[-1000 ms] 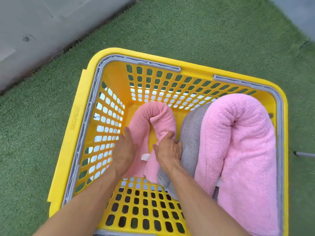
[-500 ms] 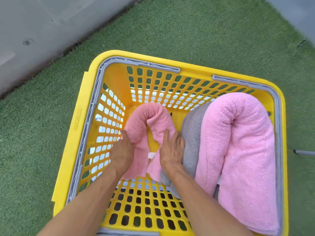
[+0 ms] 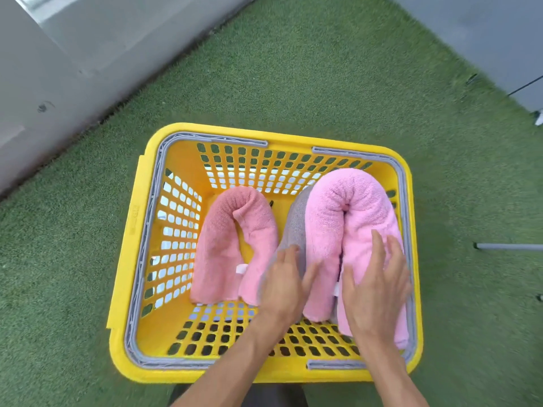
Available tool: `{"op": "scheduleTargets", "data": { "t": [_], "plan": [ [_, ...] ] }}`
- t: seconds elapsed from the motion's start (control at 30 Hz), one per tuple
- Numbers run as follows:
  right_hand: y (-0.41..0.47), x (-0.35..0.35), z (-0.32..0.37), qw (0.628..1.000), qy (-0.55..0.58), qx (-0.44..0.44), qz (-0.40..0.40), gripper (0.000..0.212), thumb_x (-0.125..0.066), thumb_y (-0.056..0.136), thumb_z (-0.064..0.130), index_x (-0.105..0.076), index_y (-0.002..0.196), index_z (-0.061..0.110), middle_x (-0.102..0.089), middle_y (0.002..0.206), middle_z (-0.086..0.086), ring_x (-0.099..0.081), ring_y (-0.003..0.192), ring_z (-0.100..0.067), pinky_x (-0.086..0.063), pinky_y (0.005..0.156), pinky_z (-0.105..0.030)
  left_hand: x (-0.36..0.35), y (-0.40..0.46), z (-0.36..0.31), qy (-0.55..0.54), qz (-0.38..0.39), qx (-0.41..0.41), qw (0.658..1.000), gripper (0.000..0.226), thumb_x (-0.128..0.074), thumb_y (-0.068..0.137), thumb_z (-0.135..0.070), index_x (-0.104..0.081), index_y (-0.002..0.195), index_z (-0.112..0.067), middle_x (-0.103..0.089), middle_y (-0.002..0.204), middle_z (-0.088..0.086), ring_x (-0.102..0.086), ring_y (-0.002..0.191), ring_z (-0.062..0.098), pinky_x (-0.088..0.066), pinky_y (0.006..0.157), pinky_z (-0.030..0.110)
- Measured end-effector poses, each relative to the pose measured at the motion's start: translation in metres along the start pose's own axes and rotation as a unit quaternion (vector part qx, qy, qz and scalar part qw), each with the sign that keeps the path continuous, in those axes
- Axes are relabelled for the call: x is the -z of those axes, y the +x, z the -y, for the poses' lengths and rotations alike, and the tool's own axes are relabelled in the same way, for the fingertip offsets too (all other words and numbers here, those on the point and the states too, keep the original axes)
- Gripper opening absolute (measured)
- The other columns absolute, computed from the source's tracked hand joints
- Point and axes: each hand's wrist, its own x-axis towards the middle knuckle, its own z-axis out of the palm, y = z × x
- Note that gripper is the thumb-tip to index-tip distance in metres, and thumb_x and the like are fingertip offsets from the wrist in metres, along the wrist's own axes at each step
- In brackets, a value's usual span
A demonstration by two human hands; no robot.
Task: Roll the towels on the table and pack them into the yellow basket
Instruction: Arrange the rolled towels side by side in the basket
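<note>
So the yellow basket (image 3: 133,230) sits on green turf (image 3: 293,83), with a grey wall (image 3: 73,54) off past its far-left corner. Going across the inside of the basket: on the left side there's a smaller pink towel roll (image 3: 223,248) bent into an upside-down U, its bend toward the far wall and both ends pointing at the near wall. Just right of it, touching, is a grey towel (image 3: 295,221) squeezed in the middle of the basket. The left hand (image 3: 286,283) lies on the grey one, fingers fairly straight and close together, thumb spread out onto the pink beside it, not really grabbing anything. Next comes the big pink towel roll (image 3: 349,207), also bent into a U, filling the right side of the basket up against the right wall. The right hand (image 3: 374,283) is flat on its right leg, fingers straight and slightly apart, a bit motion-blurred. A thin grey rod (image 3: 508,246) lies on the turf right of the basket.
</note>
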Motion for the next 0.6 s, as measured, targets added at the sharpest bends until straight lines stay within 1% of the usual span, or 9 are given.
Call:
{"op": "scheduleTargets", "data": {
  "t": [0.07,0.13,0.2,0.27,0.33,0.4,0.47,0.53,0.6],
  "plan": [
    [0.003,0.000,-0.011,1.000,-0.010,-0.020,0.008,0.084,-0.074,0.078,0.023,-0.028,0.148,0.016,-0.032,0.147,-0.016,-0.037,0.128,-0.038,-0.039,0.095,-0.054,-0.019,-0.007,-0.022,-0.012,0.025,0.011,1.000,0.080,-0.050,0.081,-0.070,-0.036,0.138,-0.017,-0.049,0.131,0.004,-0.048,0.119,0.024,-0.042,0.095,0.040],
    [0.006,0.000,-0.016,0.999,0.001,-0.036,0.020,0.089,-0.075,0.078,0.022,-0.023,0.150,0.013,-0.039,0.139,-0.020,-0.041,0.119,-0.040,-0.042,0.091,-0.053,-0.032,-0.008,-0.030,-0.022,0.026,0.040,0.999,0.089,-0.053,0.080,-0.069,-0.023,0.146,-0.015,-0.040,0.139,0.005,-0.041,0.126,0.025,-0.039,0.099,0.041],
    [0.009,0.000,-0.016,0.998,-0.013,-0.040,0.041,0.092,-0.075,0.078,0.024,-0.019,0.151,0.013,-0.048,0.124,-0.023,-0.046,0.108,-0.040,-0.043,0.088,-0.050,-0.039,-0.004,-0.030,-0.011,0.012,0.066,0.998,0.088,-0.058,0.083,-0.061,-0.018,0.147,-0.016,-0.039,0.137,0.007,-0.043,0.125,0.028,-0.041,0.095,0.044],
    [0.013,0.000,-0.015,0.995,-0.039,-0.041,0.086,0.098,-0.073,0.080,0.030,-0.010,0.153,0.013,-0.054,0.111,-0.024,-0.051,0.100,-0.041,-0.043,0.083,-0.048,-0.042,0.001,-0.030,-0.005,0.000,0.082,0.997,0.078,-0.062,0.084,-0.046,-0.022,0.144,-0.015,-0.042,0.132,0.008,-0.047,0.120,0.031,-0.042,0.090,0.044],
    [0.020,0.001,-0.014,0.988,-0.034,-0.048,0.142,0.102,-0.069,0.083,0.033,0.004,0.153,0.017,-0.057,0.105,-0.025,-0.057,0.095,-0.042,-0.046,0.075,-0.046,-0.041,0.008,-0.028,-0.009,-0.006,0.094,0.996,0.069,-0.062,0.084,-0.041,-0.028,0.138,-0.016,-0.047,0.126,0.009,-0.051,0.114,0.033,-0.042,0.086,0.043],
    [0.026,0.006,-0.016,0.983,0.008,-0.062,0.174,0.098,-0.066,0.085,0.030,0.007,0.152,0.024,-0.058,0.108,-0.025,-0.060,0.095,-0.041,-0.046,0.071,-0.043,-0.034,0.015,-0.024,-0.036,-0.015,0.098,0.994,0.057,-0.065,0.079,-0.041,-0.037,0.123,-0.018,-0.056,0.115,0.009,-0.056,0.103,0.035,-0.044,0.078,0.042],
    [0.029,0.017,-0.015,0.981,0.069,-0.061,0.168,0.091,-0.065,0.084,0.026,-0.003,0.151,0.027,-0.058,0.115,-0.022,-0.058,0.101,-0.041,-0.045,0.072,-0.043,-0.024,0.017,-0.023,-0.080,-0.019,0.086,0.993,0.048,-0.068,0.073,-0.041,-0.042,0.109,-0.020,-0.062,0.098,0.004,-0.060,0.092,0.032,-0.046,0.072,0.041],
    [0.023,0.028,-0.006,0.980,0.122,-0.041,0.154,0.086,-0.066,0.084,0.028,-0.011,0.150,0.029,-0.053,0.131,-0.016,-0.053,0.114,-0.037,-0.045,0.081,-0.043,-0.006,0.011,-0.023,-0.126,-0.023,0.071,0.989,0.046,-0.070,0.071,-0.042,-0.049,0.106,-0.022,-0.064,0.090,-0.003,-0.061,0.085,0.023,-0.050,0.072,0.040],
    [0.012,0.029,0.009,0.976,0.167,-0.026,0.141,0.085,-0.067,0.085,0.035,-0.013,0.151,0.030,-0.043,0.147,-0.006,-0.046,0.128,-0.029,-0.043,0.095,-0.042,0.019,0.004,-0.018,-0.144,-0.048,0.052,0.987,0.045,-0.071,0.072,-0.043,-0.054,0.108,-0.024,-0.065,0.090,-0.008,-0.061,0.082,0.013,-0.051,0.072,0.036]
  ]
}}
